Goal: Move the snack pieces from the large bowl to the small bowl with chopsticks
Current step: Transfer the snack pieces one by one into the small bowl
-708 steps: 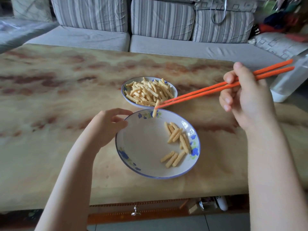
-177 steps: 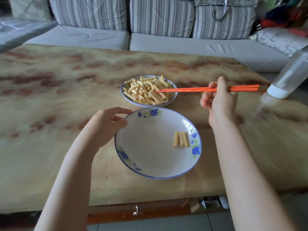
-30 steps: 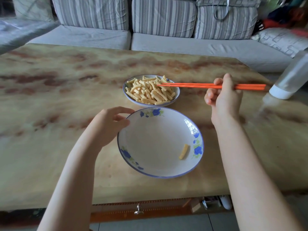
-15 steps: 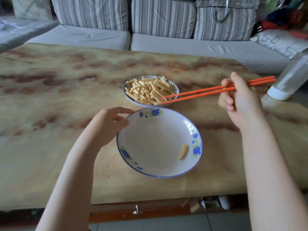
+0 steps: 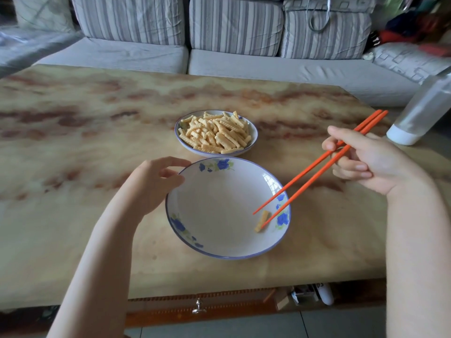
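Observation:
The large white bowl [image 5: 214, 230] with blue flowers sits near the table's front edge and holds one snack piece [image 5: 261, 222] by its right wall. Behind it, the small bowl [image 5: 252, 142] is heaped with several snack pieces [image 5: 216, 134]. My right hand [image 5: 366, 159] grips the orange chopsticks [image 5: 314, 170]; their tips are spread apart on either side of the single piece, one tip touching it. My left hand [image 5: 153, 184] holds the large bowl's left rim with curled fingers.
A clear plastic bottle [image 5: 422, 111] stands upside down on its white cap at the table's right edge. A striped sofa [image 5: 234, 28] runs behind the marbled table [image 5: 73, 132]. Small items lie on a shelf [image 5: 307, 293] under the table front.
My right hand swung the chopsticks from over the small bowl down into the large bowl, and their tips now straddle the last piece. My left hand stayed on the rim.

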